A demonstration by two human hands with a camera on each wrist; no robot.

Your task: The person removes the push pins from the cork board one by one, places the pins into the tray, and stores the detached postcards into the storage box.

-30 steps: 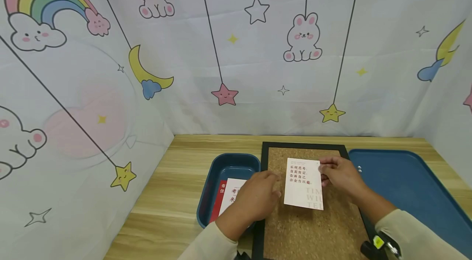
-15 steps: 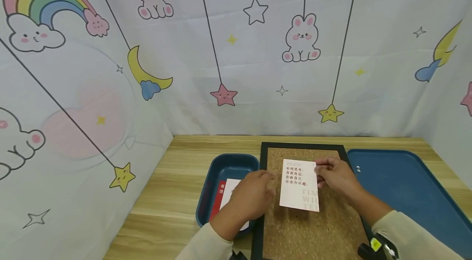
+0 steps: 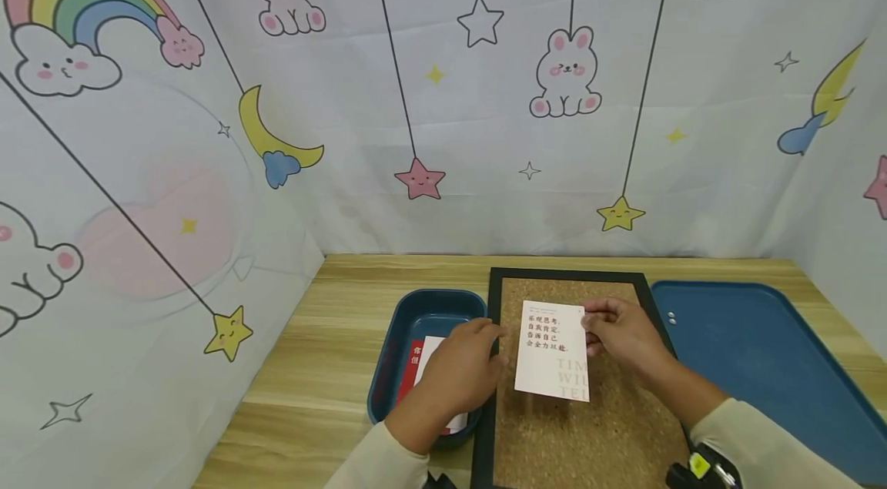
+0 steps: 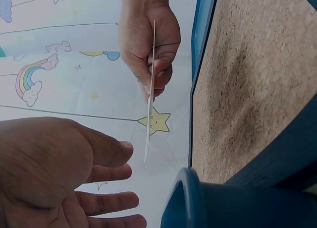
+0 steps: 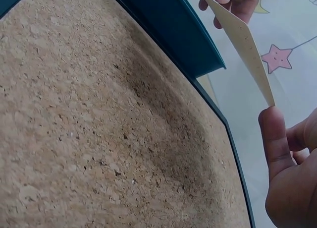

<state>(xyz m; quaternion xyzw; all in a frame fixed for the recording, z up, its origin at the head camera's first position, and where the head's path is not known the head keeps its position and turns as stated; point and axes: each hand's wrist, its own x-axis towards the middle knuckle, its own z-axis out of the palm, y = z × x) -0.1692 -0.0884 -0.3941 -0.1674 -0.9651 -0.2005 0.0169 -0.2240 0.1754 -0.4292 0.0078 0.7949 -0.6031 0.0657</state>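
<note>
A white card (image 3: 552,354) printed with red characters is held above the cork board (image 3: 589,435). My right hand (image 3: 627,336) pinches its right edge near the top corner; in the right wrist view the thumb (image 5: 275,134) lies at the card's edge. To the card's left is my left hand (image 3: 460,370), over the rim of the blue bin. Its fingers (image 4: 111,203) are loosely extended and apart from the card, which appears edge-on in the left wrist view. A red card (image 3: 410,373) and a white card (image 3: 428,354) lie in the blue bin (image 3: 438,296), partly hidden by that hand.
A black frame (image 3: 495,304) borders the cork board. On the right is a flat blue tray (image 3: 748,350) with two small shiny bits (image 3: 671,318) near its left edge. A patterned cloth (image 3: 485,119) rises behind the wooden table (image 3: 312,366).
The right hand has shifted the card a little to the left over the cork board. My left hand has drawn slightly left, still without the card.
</note>
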